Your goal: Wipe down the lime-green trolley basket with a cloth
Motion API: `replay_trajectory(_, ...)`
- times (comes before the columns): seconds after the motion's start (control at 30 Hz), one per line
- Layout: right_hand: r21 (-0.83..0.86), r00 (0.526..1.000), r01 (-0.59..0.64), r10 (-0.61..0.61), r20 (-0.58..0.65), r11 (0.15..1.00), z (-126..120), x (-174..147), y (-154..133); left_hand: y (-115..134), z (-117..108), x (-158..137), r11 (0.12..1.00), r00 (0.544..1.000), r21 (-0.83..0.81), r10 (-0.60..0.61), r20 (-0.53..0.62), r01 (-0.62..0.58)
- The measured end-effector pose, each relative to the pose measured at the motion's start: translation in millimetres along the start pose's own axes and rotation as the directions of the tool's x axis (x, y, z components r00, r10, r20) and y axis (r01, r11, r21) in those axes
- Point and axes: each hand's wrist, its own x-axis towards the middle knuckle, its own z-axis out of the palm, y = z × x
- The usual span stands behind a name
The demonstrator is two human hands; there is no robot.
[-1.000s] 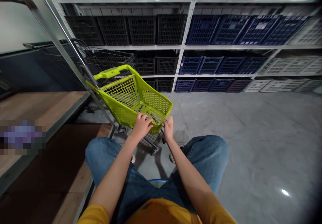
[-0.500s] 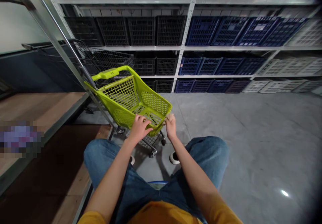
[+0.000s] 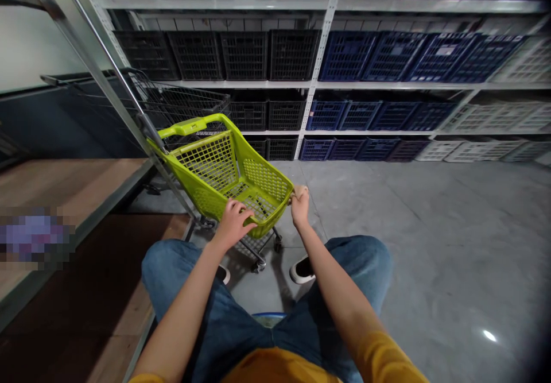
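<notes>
A lime-green plastic shopping cart (image 3: 210, 199) stands in front of my knees, its basket showing nothing inside. Its near rim is under my left hand (image 3: 233, 222), with the fingers hooked over the edge and the thumb on the near side. At the front right corner of the basket, my right hand (image 3: 300, 206) is closed around a small tan piece that looks like a cloth (image 3: 301, 190). That piece is against or very close to the rim; I cannot tell if it touches. Most of it is hidden by my fingers.
Shelving (image 3: 327, 33) across the back holds rows of black crates (image 3: 198, 55), blue crates (image 3: 348, 55) and white crates (image 3: 439, 149). A dark wire cart (image 3: 185, 99) stands behind the green one. To the left is a wooden-topped rack (image 3: 86, 182) with a metal post (image 3: 107, 90).
My right hand has moved a little to the right, around the basket's front corner, with the tan piece in it. My left hand has shifted slightly left along the rim.
</notes>
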Motion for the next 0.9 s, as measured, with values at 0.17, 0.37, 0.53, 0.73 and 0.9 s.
replay_trajectory(0.17,-0.259,0.963,0.27,-0.256,0.088,0.927,1.0,-64.0,-29.8,2.8,7.2,2.5,1.0,1.0,-0.003,-0.016,-0.026,0.016)
replay_trajectory(0.37,-0.297,0.882,0.452,-0.372,0.291,0.841,-2.4,-127.0,-57.0,8.2,7.9,6.0,0.999,0.999,0.018,-0.038,-0.027,0.038)
replay_trajectory(0.53,-0.231,0.791,0.558,-0.427,0.438,0.797,-15.4,-105.6,-71.4,16.4,6.7,11.2,0.998,0.999,0.033,-0.051,-0.009,0.051)
replay_trajectory(0.73,-0.172,0.674,0.665,-0.486,0.557,0.726,-22.6,-84.8,-85.9,27.8,13.0,16.3,0.996,0.997,0.025,-0.081,-0.004,0.081)
replay_trajectory(0.9,-0.225,0.59,0.712,-0.394,0.705,0.665,-47.1,-55.6,-74.0,28.0,16.3,17.0,0.997,0.998,0.044,-0.061,-0.013,0.062)
